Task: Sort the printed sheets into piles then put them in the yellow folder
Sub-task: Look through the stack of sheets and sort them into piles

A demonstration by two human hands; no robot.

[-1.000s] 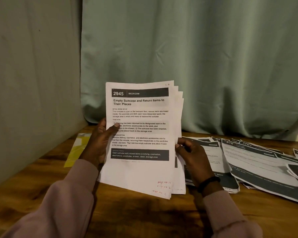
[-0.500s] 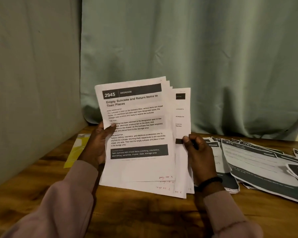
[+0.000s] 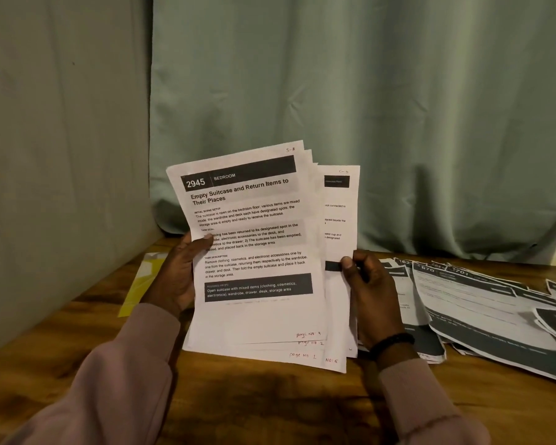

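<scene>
Mid-sort: left hand (image 3: 177, 274) grips sheet stack (image 3: 254, 252), thumb on top; right hand (image 3: 371, 290) pinches rear sheet (image 3: 339, 216). Yellow folder (image 3: 142, 281) at 9 o'clock on tabletop (image 3: 270, 409). Next, probably: pull sheet free, drop on spread sheets (image 3: 482, 303) at 3 o'clock.

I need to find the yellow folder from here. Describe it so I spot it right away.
Look at the wooden table, at its far left corner where the wall meets the green curtain. The yellow folder lies flat there, partly hidden behind the left hand. It is the only yellow thing; every sheet is white and black.
</scene>
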